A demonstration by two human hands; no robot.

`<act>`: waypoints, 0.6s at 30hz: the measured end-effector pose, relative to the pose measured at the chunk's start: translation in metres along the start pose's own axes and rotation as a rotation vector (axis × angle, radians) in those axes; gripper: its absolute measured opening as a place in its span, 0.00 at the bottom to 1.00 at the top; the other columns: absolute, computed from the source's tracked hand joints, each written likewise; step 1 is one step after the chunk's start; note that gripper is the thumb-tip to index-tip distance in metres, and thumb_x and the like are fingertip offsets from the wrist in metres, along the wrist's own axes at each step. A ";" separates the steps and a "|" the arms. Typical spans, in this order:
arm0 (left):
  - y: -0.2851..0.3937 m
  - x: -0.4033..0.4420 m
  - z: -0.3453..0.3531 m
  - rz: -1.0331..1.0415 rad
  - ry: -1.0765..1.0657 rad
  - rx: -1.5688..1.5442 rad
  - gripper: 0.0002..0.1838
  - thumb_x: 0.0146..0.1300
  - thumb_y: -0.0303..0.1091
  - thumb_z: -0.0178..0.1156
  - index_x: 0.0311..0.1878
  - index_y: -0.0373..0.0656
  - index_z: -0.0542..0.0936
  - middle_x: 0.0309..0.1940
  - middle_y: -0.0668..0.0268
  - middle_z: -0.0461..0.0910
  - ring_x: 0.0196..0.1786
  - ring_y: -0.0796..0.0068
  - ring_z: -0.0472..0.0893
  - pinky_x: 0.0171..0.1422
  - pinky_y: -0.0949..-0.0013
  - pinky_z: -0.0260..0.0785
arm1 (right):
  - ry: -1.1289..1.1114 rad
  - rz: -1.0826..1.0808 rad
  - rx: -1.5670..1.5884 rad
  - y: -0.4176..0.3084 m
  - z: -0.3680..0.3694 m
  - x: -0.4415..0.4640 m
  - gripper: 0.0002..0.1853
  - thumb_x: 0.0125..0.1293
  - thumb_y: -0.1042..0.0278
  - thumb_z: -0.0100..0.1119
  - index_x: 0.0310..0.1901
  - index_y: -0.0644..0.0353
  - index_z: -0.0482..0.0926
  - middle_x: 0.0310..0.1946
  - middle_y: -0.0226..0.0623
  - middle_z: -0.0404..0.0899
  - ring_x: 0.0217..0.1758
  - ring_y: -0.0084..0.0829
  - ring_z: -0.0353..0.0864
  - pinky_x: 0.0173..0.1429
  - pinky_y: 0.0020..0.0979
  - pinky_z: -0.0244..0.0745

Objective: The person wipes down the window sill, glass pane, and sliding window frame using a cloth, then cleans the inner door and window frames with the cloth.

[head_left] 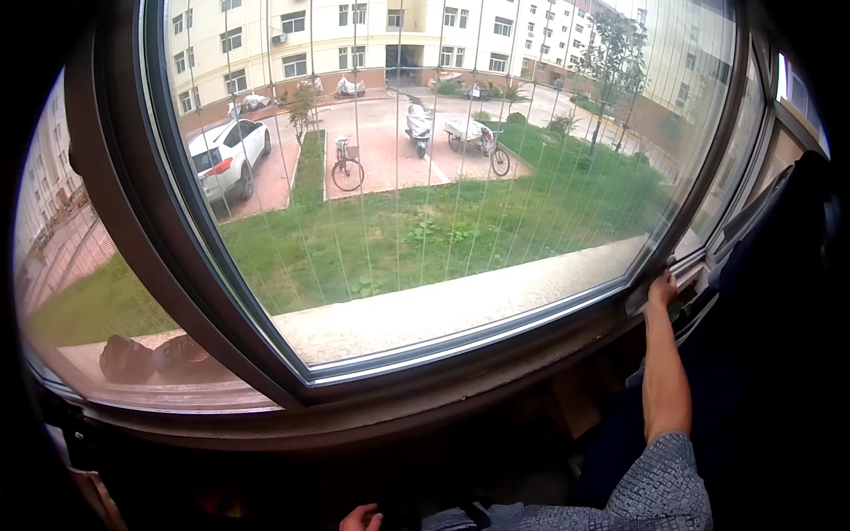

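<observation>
My right arm stretches out to the lower right corner of the large window (460, 360). There my right hand (661, 288) is closed against the dark window frame (633, 301). What its fingers hold, if anything, is too small and dark to make out. At the bottom edge of the view, my left hand (361, 519) is only partly visible, below the sill and away from the window. Its fingers look loosely bent and apart, with nothing seen in them.
Dark curtain-like cloth (753, 292) hangs on the right. Two brown rounded objects (128, 358) sit behind the left pane. Below the brown sill (354, 429) it is very dark. Outside are grass (398, 234), a white car (226, 159), a bicycle (347, 166) and a scooter (419, 128).
</observation>
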State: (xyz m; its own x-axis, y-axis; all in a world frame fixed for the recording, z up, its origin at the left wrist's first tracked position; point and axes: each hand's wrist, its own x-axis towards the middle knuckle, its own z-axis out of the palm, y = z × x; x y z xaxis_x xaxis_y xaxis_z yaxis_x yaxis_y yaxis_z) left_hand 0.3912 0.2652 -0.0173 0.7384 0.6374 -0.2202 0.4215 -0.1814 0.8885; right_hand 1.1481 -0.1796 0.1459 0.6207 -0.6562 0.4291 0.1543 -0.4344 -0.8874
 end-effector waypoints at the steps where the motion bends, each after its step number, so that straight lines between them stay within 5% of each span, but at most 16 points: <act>1: -0.003 0.003 0.003 0.051 -0.015 0.036 0.18 0.73 0.36 0.65 0.61 0.37 0.82 0.42 0.51 0.89 0.45 0.65 0.88 0.51 0.63 0.81 | -0.086 0.182 0.094 0.033 0.006 -0.012 0.22 0.79 0.54 0.53 0.58 0.64 0.85 0.53 0.46 0.88 0.54 0.40 0.86 0.59 0.39 0.77; 3: 0.005 0.011 0.000 0.039 -0.050 0.035 0.18 0.73 0.35 0.64 0.61 0.36 0.82 0.42 0.51 0.89 0.44 0.65 0.88 0.50 0.63 0.81 | -0.137 0.331 0.049 0.016 -0.013 -0.057 0.24 0.81 0.53 0.54 0.59 0.69 0.84 0.54 0.40 0.88 0.54 0.36 0.85 0.58 0.38 0.77; 6: 0.016 0.019 -0.008 0.020 -0.106 0.029 0.17 0.73 0.35 0.64 0.60 0.35 0.82 0.41 0.50 0.89 0.44 0.64 0.88 0.50 0.63 0.81 | -0.288 0.502 0.429 -0.009 -0.017 -0.047 0.19 0.79 0.62 0.56 0.58 0.70 0.84 0.50 0.40 0.89 0.50 0.34 0.87 0.54 0.35 0.80; 8: 0.019 0.029 -0.008 0.196 -0.092 0.119 0.18 0.73 0.35 0.65 0.60 0.36 0.83 0.43 0.50 0.88 0.46 0.62 0.88 0.52 0.62 0.80 | -0.279 0.446 0.486 -0.070 -0.033 -0.049 0.17 0.77 0.66 0.57 0.57 0.69 0.84 0.46 0.37 0.89 0.47 0.32 0.87 0.53 0.33 0.81; 10: 0.041 0.028 -0.011 0.035 -0.186 0.117 0.18 0.73 0.36 0.65 0.61 0.38 0.83 0.46 0.49 0.88 0.49 0.61 0.88 0.56 0.61 0.80 | -0.099 0.013 0.323 -0.078 -0.027 -0.017 0.17 0.73 0.64 0.60 0.52 0.69 0.86 0.45 0.37 0.90 0.45 0.30 0.87 0.51 0.33 0.79; 14: 0.002 0.020 -0.017 0.004 -0.182 0.099 0.18 0.73 0.35 0.64 0.62 0.38 0.83 0.51 0.51 0.87 0.53 0.62 0.86 0.59 0.62 0.78 | 0.123 -0.385 0.090 -0.115 -0.034 -0.024 0.17 0.73 0.59 0.57 0.48 0.62 0.87 0.42 0.53 0.89 0.50 0.53 0.88 0.53 0.43 0.78; 18: 0.028 0.004 -0.019 -0.083 -0.184 0.129 0.18 0.74 0.34 0.64 0.62 0.37 0.83 0.52 0.51 0.87 0.55 0.63 0.85 0.62 0.62 0.76 | -0.064 -0.167 -0.296 -0.075 -0.043 -0.064 0.15 0.71 0.59 0.59 0.48 0.59 0.89 0.40 0.54 0.88 0.48 0.50 0.89 0.53 0.44 0.80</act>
State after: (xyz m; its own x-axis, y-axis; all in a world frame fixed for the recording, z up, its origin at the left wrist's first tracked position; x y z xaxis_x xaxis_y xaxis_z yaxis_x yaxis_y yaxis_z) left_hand 0.3960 0.2769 0.0146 0.7773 0.5087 -0.3702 0.5394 -0.2360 0.8083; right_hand 1.0639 -0.1318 0.1922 0.6543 -0.5250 0.5443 0.0337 -0.6988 -0.7145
